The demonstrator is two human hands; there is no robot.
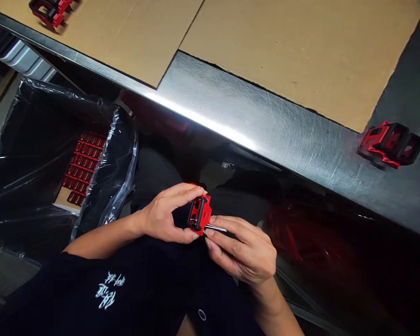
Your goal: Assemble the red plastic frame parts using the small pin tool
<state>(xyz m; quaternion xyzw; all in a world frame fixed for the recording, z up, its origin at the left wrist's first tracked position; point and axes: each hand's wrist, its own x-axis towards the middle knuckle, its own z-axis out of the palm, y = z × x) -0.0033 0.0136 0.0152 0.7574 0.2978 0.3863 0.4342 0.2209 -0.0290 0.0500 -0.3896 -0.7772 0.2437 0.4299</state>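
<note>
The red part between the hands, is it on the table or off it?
Off it: the left hand grips the red part by its ends, clear of the steel table.

1. The housing (pixel 205 215) sits in my left hand (pixel 164 212); my right hand (pixel 247 245) holds a thin piece (pixel 217 228) at its right.
2. Before me is the bench (pixel 210 95), bearing a left sheet (pixel 126 42) and a right sheet (pixel 294 56).
3. One cluster (pixel 51 11) lies on the left sheet, the other cluster (pixel 390 143) on the bench, by the right sheet's near corner.
4. At my left, a bin (pixel 125 135) contains rows of parts (pixel 80 172).
</note>
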